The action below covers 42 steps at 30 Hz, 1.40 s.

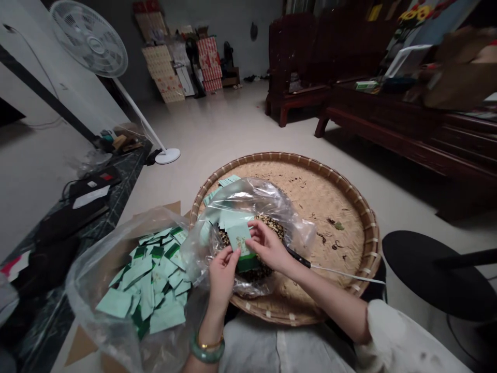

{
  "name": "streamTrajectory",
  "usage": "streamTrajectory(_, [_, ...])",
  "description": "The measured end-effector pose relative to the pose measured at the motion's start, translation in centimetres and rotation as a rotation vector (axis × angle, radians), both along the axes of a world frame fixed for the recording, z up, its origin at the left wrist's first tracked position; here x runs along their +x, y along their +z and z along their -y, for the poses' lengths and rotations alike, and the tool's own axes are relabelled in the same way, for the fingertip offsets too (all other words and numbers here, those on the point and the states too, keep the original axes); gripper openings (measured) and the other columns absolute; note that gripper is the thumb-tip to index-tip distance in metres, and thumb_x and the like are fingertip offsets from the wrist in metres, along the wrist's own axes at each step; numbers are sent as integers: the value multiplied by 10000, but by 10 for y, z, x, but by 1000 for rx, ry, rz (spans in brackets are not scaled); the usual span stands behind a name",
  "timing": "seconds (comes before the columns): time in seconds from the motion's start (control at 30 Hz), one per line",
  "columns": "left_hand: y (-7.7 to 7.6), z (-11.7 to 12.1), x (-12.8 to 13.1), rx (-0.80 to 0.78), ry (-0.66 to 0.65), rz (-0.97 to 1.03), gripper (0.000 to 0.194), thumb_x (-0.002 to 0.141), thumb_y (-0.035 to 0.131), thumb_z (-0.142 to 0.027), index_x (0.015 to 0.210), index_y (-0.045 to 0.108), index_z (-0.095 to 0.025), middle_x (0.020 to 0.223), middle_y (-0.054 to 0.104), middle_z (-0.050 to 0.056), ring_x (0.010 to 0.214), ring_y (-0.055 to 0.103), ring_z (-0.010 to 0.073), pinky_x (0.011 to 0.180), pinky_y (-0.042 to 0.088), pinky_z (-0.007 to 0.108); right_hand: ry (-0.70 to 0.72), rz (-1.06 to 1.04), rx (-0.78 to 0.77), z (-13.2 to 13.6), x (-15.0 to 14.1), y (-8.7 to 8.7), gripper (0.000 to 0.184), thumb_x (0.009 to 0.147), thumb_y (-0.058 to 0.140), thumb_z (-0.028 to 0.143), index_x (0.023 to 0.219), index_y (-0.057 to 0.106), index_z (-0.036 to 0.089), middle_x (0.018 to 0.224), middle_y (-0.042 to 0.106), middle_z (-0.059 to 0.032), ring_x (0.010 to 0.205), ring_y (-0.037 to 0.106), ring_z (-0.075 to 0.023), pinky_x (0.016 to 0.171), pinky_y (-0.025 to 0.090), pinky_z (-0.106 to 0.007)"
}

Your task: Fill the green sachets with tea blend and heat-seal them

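A light-green paper packet [238, 235] with a darker green lower end is held over an open clear plastic bag [256, 189]. My left hand [223, 269] pinches its lower left edge, while my right hand [267, 246] grips its right edge. Beneath the packet, the bag holds a loose dark-and-tan mix [272, 227] of small pieces, with more green packets at its left side. A black-handled tool [298, 257] with a white cord lies by my right wrist. The bag rests in a round woven bamboo tray [322, 207].
Left of the tray, a big plastic bag [83, 280] holds many green packets [155, 280]. A white standing fan [166, 155] is beyond it. At right are a round black base [435, 274] and a dark wooden table [388, 129]. Stacked boxes [163, 72] line the back.
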<state>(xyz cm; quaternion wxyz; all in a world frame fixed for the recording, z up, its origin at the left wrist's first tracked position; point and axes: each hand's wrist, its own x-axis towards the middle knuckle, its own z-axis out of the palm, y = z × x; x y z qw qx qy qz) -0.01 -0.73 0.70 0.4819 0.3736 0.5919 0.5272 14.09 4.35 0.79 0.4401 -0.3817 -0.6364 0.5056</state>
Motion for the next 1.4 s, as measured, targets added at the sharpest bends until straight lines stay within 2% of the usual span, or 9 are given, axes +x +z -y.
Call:
streamTrajectory(0.1, [6, 3, 4, 12, 12, -144, 232, 636, 742, -378, 673, 706, -152, 613, 676, 5, 583, 591, 153, 578, 476, 235, -55, 228, 264, 12, 13, 8, 551, 831, 513, 117, 1357, 409, 243, 1051, 577, -91, 901, 589, -190, 768, 520, -318])
streamTrajectory(0.27, [8, 6, 5, 4, -32, -146, 212, 612, 747, -361, 664, 727, -156, 596, 670, 3, 547, 555, 136, 536, 450, 221, -118, 416, 592, 14, 26, 9, 415, 901, 477, 148, 1296, 523, 263, 1059, 565, -105, 967, 567, -216, 813, 518, -372])
streamTrajectory(0.47, [9, 8, 4, -76, -117, -21, 292, 614, 746, -395, 756, 746, -139, 602, 685, 18, 574, 600, 157, 570, 488, 244, -191, 485, 769, 16, 27, 4, 287, 939, 457, 178, 1171, 615, 237, 1088, 608, -120, 995, 564, -219, 831, 508, -379])
streamTrajectory(0.7, [8, 10, 2, 15, -169, -233, 213, 694, 692, -332, 816, 764, -174, 773, 752, 57, 699, 665, 210, 662, 518, 284, -222, 515, 636, 13, 30, 13, 132, 887, 575, 266, 887, 662, 167, 862, 572, -102, 846, 521, -230, 680, 493, -355])
streamTrajectory(0.87, [7, 4, -5, 19, -33, -239, 187, 647, 725, -322, 765, 758, -180, 765, 753, 50, 719, 668, 210, 685, 521, 281, -141, 367, 648, 13, 36, 16, 169, 909, 494, 153, 925, 660, 179, 844, 634, -90, 810, 542, -205, 700, 483, -341])
streamTrajectory(0.97, [5, 2, -10, 40, 29, -276, 176, 639, 729, -336, 709, 745, -175, 710, 741, 36, 685, 657, 195, 674, 515, 272, -105, 248, 503, 15, 37, 16, 162, 893, 508, 153, 924, 663, 189, 832, 662, -70, 802, 586, -190, 711, 486, -327])
streamTrajectory(1.1, [-1, 3, -9, 111, -19, -345, 190, 675, 697, -349, 731, 746, -174, 734, 749, 38, 698, 670, 200, 688, 528, 287, -33, 318, 244, 17, 33, 15, 91, 848, 603, 249, 827, 661, 183, 776, 662, -39, 721, 594, -164, 642, 440, -272])
streamTrajectory(1.27, [-7, 2, -12, 158, -35, -406, 227, 757, 630, -347, 858, 741, -177, 867, 759, 57, 816, 689, 214, 793, 531, 325, -47, 214, 18, 16, 31, 13, 127, 888, 520, 277, 802, 553, 190, 583, 494, 52, 536, 463, -101, 541, 380, -220])
streamTrajectory(1.4, [-9, 0, -19, 181, -88, -430, 259, 830, 558, -348, 950, 711, -177, 963, 744, 66, 906, 675, 214, 854, 513, 340, 119, 54, -185, 15, 32, 12, 220, 847, 573, 399, 794, 563, 185, 623, 496, 45, 561, 491, -104, 557, 446, -228])
